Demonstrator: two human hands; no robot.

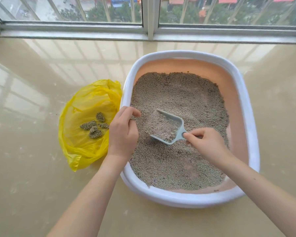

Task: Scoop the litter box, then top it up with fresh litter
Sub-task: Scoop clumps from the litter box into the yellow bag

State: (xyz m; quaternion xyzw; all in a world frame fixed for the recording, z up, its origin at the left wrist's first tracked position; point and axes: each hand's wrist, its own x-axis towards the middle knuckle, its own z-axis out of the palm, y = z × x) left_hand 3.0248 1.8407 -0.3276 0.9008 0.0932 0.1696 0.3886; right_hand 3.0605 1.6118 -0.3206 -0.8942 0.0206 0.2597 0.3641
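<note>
Litter (178, 93) fills the scoop (164, 127) my right hand (207, 142) grips by its handle, centre frame. My left hand (123, 132) clasps the litter box (251, 134) rim; clumps (95, 127) sit in the yellow bag (85, 147), left.

Two bare forearms enter from six o'clock, sleeveless as far as the view reaches. The left hand (122, 132) and right hand (206, 142) wear no gloves, rings, watch or bracelets; fingernails look short and unpainted.

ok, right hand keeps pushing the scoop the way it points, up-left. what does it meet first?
Probably the left hand gripping the litter box rim; the scoop in the right hand points at it, over litter. Depth unclear.
</note>
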